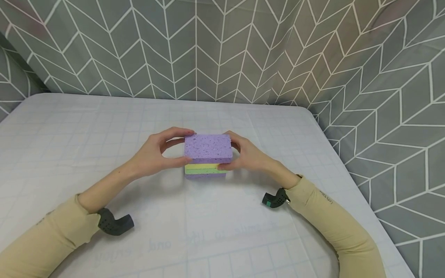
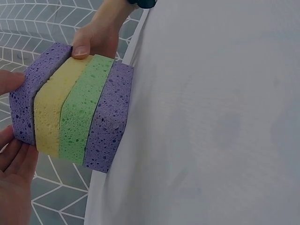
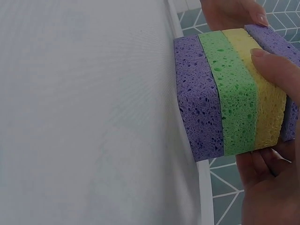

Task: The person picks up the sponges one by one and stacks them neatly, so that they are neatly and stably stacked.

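Note:
A stack of sponges stands on the table, all rectangular and porous. At its base is a purple sponge (image 2: 110,117), then a green sponge (image 2: 83,115), a yellow sponge (image 2: 52,112) and another purple sponge (image 1: 208,146) on top. My left hand (image 1: 147,156) grips the left end of the top purple sponge, thumb on the near side and fingers on the far side. From the right, my right hand (image 1: 251,153) holds the yellow sponge, its thumb (image 3: 267,61) against the near face. In both wrist views the top purple sponge sits slightly offset from the yellow one.
A white cloth with a faint grid and lettering covers the table (image 1: 104,127). Grey curtains (image 1: 208,50) with white chevron lines hang behind it and along the right side. Dark wrist-worn devices (image 1: 114,223) stick out beside both beige sleeves (image 1: 52,235).

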Demonstrator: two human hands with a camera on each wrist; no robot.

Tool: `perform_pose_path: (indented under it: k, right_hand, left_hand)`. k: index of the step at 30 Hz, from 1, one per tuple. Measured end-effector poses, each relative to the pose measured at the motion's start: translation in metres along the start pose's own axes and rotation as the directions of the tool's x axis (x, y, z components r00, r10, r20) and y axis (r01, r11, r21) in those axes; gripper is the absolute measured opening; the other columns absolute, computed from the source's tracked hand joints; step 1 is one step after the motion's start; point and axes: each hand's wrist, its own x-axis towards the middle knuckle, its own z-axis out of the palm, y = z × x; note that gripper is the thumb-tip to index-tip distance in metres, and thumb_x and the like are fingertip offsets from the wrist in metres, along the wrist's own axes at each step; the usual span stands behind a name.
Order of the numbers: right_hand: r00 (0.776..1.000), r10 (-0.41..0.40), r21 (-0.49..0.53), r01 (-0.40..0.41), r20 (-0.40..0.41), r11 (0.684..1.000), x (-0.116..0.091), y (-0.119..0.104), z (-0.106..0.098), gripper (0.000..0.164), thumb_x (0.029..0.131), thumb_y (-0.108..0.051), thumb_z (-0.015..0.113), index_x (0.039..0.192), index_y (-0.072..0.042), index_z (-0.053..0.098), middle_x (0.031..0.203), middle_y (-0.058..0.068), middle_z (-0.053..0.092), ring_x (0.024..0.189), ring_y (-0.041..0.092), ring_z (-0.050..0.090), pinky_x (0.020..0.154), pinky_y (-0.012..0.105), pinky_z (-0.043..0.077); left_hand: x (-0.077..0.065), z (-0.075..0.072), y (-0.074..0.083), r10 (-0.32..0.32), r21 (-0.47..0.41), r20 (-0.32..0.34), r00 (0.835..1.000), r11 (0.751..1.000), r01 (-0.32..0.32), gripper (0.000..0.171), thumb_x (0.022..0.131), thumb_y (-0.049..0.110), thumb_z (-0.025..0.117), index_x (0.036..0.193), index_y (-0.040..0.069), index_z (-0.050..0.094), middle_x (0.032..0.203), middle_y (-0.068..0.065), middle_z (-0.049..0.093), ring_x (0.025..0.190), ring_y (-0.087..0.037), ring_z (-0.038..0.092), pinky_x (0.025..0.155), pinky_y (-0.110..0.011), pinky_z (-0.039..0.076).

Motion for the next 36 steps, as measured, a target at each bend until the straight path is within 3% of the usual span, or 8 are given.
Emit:
perform_pose_path:
  k: [36]
  right_hand:
    - [1.0, -0.007, 0.038, 0.007, -0.002, 0.999, -0.0004, -0.0005, -0.0004, 0.069, 0.068, 0.002, 0.089, 0.127, -0.001, 0.055, 0.126, 0.008, 0.059, 0.119, 0.018, 0.054, 0.113, 0.035, 0.043]
  left_hand:
    - [-0.0008, 0.0004, -0.0003, -0.025, 0.005, -0.002, 1.0, 1.0, 0.025, 0.063, 0.08, 0.005, 0.082, 0.138, 0.009, 0.056, 0.139, -0.004, 0.057, 0.13, -0.02, 0.054, 0.113, -0.024, 0.042]
